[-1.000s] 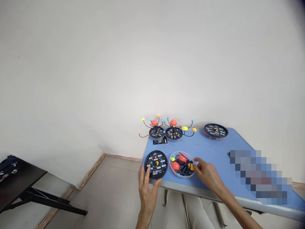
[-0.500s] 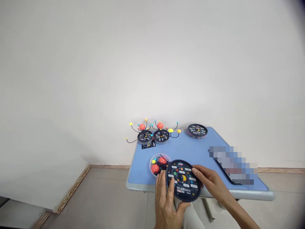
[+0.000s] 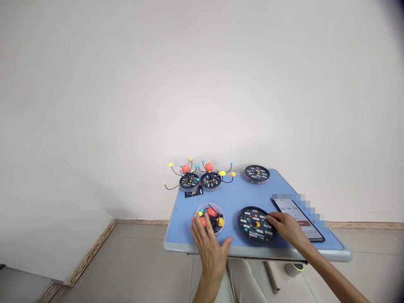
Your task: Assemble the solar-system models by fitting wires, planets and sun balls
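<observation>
A black round lid (image 3: 248, 229) printed with planets lies on the table's front part. The thumb and fingers of my right hand (image 3: 288, 227) pinch its right rim. Left of the lid stands a clear round tub (image 3: 224, 213) filled with black rods, red balls (image 3: 211, 212) and smaller yellow and blue balls. My left hand (image 3: 210, 248) is spread open at the tub's front edge, its fingertips covering part of a red ball; whether it touches the tub I cannot tell.
Two assembled planet models (image 3: 209, 167) stand at the back left, their thin arms sticking out, with a black card (image 3: 198, 191) below. A closed round tub (image 3: 257, 173) is at the back right. A phone (image 3: 295, 216) showing a timer lies on the blue table (image 3: 233, 195).
Both hands carried the black lid from the tub's left side to its right, and it was set down. My left hand has let go and moved left to the tub. The view shifted.
</observation>
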`<move>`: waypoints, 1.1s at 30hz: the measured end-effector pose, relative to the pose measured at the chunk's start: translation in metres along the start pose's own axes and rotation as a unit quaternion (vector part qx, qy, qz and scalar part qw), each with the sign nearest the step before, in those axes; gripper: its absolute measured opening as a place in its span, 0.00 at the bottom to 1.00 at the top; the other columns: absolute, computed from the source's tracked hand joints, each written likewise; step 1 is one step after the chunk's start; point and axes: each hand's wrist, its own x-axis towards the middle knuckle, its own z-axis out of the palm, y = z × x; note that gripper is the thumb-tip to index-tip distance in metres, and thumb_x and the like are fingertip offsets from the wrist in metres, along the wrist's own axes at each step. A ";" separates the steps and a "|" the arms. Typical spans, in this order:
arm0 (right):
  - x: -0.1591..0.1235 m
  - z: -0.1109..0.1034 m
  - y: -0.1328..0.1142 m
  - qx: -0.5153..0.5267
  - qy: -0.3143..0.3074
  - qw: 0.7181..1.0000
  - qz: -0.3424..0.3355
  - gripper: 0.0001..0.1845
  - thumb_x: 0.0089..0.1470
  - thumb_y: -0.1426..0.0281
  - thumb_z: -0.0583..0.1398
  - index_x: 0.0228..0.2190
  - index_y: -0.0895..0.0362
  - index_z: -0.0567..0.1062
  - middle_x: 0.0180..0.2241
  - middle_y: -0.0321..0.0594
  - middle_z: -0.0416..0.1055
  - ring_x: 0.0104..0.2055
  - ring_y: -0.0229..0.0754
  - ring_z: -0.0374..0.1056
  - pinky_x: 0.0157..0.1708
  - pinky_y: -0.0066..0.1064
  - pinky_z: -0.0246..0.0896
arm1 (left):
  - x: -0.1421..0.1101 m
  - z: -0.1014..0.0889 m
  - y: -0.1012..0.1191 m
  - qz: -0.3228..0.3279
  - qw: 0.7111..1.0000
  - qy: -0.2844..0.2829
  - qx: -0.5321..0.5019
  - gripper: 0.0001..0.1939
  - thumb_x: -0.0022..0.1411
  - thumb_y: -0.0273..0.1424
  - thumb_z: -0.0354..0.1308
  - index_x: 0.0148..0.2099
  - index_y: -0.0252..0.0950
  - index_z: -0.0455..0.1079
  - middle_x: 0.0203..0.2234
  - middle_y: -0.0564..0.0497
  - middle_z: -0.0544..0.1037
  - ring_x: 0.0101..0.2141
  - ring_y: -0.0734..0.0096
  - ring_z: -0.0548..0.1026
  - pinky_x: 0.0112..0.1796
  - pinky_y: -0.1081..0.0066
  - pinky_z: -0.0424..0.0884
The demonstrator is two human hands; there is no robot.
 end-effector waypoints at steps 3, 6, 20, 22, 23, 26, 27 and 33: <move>0.015 0.014 -0.008 -0.034 -0.015 0.999 -0.002 0.17 0.54 0.65 0.54 0.18 0.54 0.76 0.19 0.39 0.73 0.26 0.46 0.69 0.26 0.32 0.54 | 0.005 0.010 -0.023 -0.037 0.999 0.016 0.024 0.59 0.54 0.42 0.69 0.73 0.35 0.31 0.67 0.24 0.49 0.65 0.30 0.52 0.56 0.34 0.59; 0.025 0.027 -0.016 -0.068 -0.029 0.997 -0.004 0.16 0.56 0.69 0.53 0.22 0.55 0.78 0.22 0.41 0.76 0.28 0.47 0.71 0.27 0.32 0.53 | 0.004 0.016 -0.036 -0.039 0.999 -0.004 0.003 0.56 0.57 0.40 0.67 0.72 0.33 0.32 0.65 0.24 0.55 0.64 0.35 0.57 0.56 0.36 0.60; 0.023 0.043 -0.048 -0.205 -0.035 0.978 -0.005 0.10 0.63 0.71 0.54 0.39 0.59 0.76 0.38 0.43 0.76 0.35 0.42 0.72 0.33 0.32 0.59 | 0.004 0.002 -0.068 -0.107 0.980 -0.073 -0.149 0.46 0.60 0.37 0.61 0.71 0.37 0.38 0.69 0.31 0.48 0.68 0.44 0.48 0.61 0.43 0.55; 0.021 0.045 -0.049 -0.211 -0.037 0.977 -0.020 0.13 0.63 0.72 0.53 0.41 0.58 0.77 0.39 0.45 0.76 0.37 0.44 0.73 0.32 0.31 0.57 | 0.005 0.000 -0.069 -0.121 0.976 -0.087 -0.157 0.46 0.59 0.37 0.62 0.71 0.36 0.40 0.68 0.32 0.50 0.68 0.45 0.49 0.62 0.45 0.54; 0.020 0.046 -0.049 -0.214 -0.039 0.976 -0.029 0.14 0.63 0.72 0.53 0.43 0.58 0.77 0.40 0.46 0.77 0.38 0.45 0.74 0.31 0.31 0.56 | 0.005 -0.002 -0.068 -0.129 0.974 -0.094 -0.161 0.46 0.58 0.36 0.62 0.71 0.36 0.40 0.68 0.33 0.51 0.68 0.46 0.49 0.63 0.46 0.54; 0.016 0.046 -0.050 -0.225 -0.042 0.972 -0.057 0.15 0.63 0.71 0.53 0.47 0.58 0.76 0.40 0.48 0.77 0.38 0.49 0.75 0.30 0.33 0.56 | 0.007 -0.008 -0.066 -0.151 0.968 -0.113 -0.168 0.48 0.55 0.33 0.64 0.71 0.35 0.42 0.68 0.33 0.51 0.68 0.48 0.50 0.63 0.48 0.54; 0.015 0.046 -0.052 -0.229 -0.041 0.970 -0.066 0.15 0.63 0.71 0.53 0.46 0.59 0.76 0.40 0.49 0.77 0.38 0.50 0.75 0.30 0.33 0.56 | 0.009 -0.010 -0.065 -0.158 0.966 -0.119 -0.167 0.49 0.53 0.33 0.65 0.71 0.35 0.42 0.68 0.33 0.51 0.68 0.48 0.49 0.63 0.48 0.53; 0.007 0.040 -0.072 -0.228 -0.008 0.964 -0.133 0.16 0.64 0.71 0.51 0.40 0.58 0.79 0.41 0.48 0.76 0.38 0.50 0.74 0.30 0.34 0.57 | 0.018 -0.023 -0.072 -0.168 0.960 -0.153 -0.166 0.57 0.45 0.37 0.72 0.70 0.35 0.45 0.67 0.34 0.55 0.67 0.43 0.50 0.64 0.45 0.49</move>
